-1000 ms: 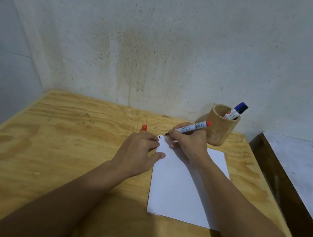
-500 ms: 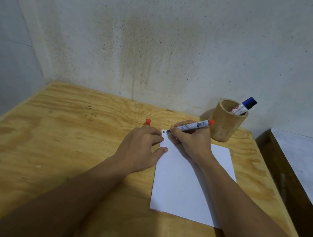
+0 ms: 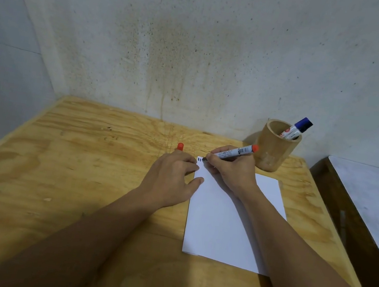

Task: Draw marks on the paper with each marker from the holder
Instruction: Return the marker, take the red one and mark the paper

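1. So, materials first: the table [image 3: 62, 174] is raw plywood with swirly yellow-brown grain and a few rough knots. The paper [image 3: 221, 220] is a plain white sheet, smooth and flat, lying right of centre on it.
2. The holder [image 3: 272, 152] is a chunky wooden cylinder, looks like bamboo, standing upright near the wall just past the sheet's far edge. One marker with a blue cap [image 3: 297, 129] leans out of it to the right.
3. The right hand [image 3: 231, 171] is wrapped around a white marker with an orange end [image 3: 234, 151], fingers pinched near the tip, and the tip sits at the sheet's far-left corner right beside two short dark marks [image 3: 199, 159].
4. The left hand [image 3: 173, 180] lies palm down at the sheet's left edge, thumb touching the paper. An orange cap [image 3: 180, 146] pokes up past its fingers; I can't tell if the hand is actually holding it.
5. Room: grey-white plaster wall [image 3: 197, 47] with brown speckled stains and drip streaks, a corner on the left, and a dark-framed surface with a pale top [image 3: 370, 200] off to the right.
6. Versus half a second ago: basically nothing moves; both hands, the marker and the marks sit the same way, the view just shifts a touch.
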`<state>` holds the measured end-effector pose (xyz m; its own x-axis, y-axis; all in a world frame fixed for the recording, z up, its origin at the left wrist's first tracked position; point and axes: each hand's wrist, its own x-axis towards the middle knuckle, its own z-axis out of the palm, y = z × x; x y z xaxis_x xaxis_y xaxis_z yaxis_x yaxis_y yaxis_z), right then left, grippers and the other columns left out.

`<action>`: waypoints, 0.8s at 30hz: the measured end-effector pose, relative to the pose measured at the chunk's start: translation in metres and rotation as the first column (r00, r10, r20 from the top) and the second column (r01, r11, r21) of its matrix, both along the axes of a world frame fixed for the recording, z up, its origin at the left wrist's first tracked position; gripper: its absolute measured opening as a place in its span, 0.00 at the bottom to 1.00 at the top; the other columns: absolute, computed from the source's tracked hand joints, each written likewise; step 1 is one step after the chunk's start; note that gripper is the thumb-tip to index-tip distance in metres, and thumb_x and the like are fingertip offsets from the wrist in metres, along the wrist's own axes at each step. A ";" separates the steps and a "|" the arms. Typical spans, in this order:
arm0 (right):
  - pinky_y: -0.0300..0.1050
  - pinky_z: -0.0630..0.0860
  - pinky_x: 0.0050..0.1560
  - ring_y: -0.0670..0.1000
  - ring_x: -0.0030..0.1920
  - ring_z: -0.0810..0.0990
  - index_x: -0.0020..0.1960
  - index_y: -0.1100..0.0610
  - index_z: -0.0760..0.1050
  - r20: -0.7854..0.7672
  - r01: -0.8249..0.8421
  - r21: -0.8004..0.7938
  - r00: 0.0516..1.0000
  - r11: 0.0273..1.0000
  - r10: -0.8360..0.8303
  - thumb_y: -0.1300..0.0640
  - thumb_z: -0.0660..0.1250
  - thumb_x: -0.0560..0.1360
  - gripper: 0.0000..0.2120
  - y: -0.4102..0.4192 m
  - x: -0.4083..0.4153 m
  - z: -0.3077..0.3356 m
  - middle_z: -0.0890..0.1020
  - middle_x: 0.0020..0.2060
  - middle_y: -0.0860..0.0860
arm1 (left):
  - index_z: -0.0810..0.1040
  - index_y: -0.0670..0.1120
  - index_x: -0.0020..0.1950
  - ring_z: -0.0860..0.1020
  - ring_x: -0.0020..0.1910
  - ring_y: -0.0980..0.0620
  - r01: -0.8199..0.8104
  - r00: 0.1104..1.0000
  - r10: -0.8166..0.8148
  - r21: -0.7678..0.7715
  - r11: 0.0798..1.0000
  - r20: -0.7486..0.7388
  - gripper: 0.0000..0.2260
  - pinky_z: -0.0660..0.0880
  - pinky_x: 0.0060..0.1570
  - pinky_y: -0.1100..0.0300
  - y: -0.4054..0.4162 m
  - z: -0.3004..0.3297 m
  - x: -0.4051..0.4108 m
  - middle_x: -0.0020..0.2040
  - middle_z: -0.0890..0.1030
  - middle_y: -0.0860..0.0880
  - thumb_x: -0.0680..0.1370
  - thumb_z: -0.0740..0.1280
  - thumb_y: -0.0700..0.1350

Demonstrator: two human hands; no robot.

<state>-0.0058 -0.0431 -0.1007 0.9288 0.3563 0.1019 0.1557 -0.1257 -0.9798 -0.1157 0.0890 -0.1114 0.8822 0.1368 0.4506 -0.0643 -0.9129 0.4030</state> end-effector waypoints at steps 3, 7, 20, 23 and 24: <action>0.46 0.84 0.37 0.54 0.35 0.85 0.39 0.64 0.81 0.004 -0.013 -0.008 1.000 1.000 0.013 0.66 0.76 0.69 0.04 0.000 -0.001 0.001 0.84 0.36 0.62 | 0.82 0.44 0.55 0.78 0.56 0.51 0.006 1.000 -0.006 0.002 1.000 0.005 0.17 0.76 0.54 0.51 0.000 -0.001 0.000 0.55 0.83 0.47 0.73 0.69 0.52; 0.49 0.84 0.38 0.57 0.37 0.85 0.39 0.65 0.81 0.057 0.001 -0.045 0.998 0.999 0.001 0.66 0.75 0.69 0.04 -0.001 0.001 -0.001 0.85 0.36 0.61 | 0.82 0.43 0.55 0.78 0.55 0.51 0.005 1.000 -0.005 0.013 1.000 0.013 0.17 0.76 0.54 0.51 0.000 -0.001 0.000 0.55 0.83 0.47 0.73 0.68 0.53; 0.42 0.81 0.31 0.54 0.30 0.81 0.44 0.60 0.75 -0.254 0.139 0.365 0.966 0.921 -0.045 0.69 0.74 0.71 0.09 -0.011 0.001 0.016 0.81 0.35 0.57 | 0.82 0.42 0.50 0.78 0.49 0.50 -0.051 0.988 0.062 -0.081 0.995 0.141 0.13 0.78 0.46 0.54 0.004 0.004 0.002 0.51 0.81 0.47 0.70 0.72 0.48; 0.43 0.81 0.33 0.53 0.31 0.82 0.44 0.61 0.74 -0.245 0.100 0.394 0.969 0.914 -0.001 0.70 0.72 0.73 0.09 -0.015 0.002 0.027 0.81 0.36 0.57 | 0.77 0.44 0.59 0.76 0.46 0.51 -0.156 0.970 0.198 -0.261 0.953 0.141 0.17 0.76 0.47 0.58 0.012 0.013 0.009 0.55 0.73 0.48 0.71 0.72 0.44; 0.43 0.82 0.34 0.53 0.34 0.83 0.44 0.61 0.74 -0.241 0.091 0.400 0.970 0.912 0.009 0.70 0.72 0.72 0.08 -0.017 0.002 0.032 0.82 0.37 0.58 | 0.75 0.45 0.62 0.75 0.47 0.51 -0.181 0.972 0.218 -0.302 0.936 0.092 0.19 0.74 0.49 0.58 0.014 0.017 0.013 0.57 0.71 0.48 0.72 0.71 0.43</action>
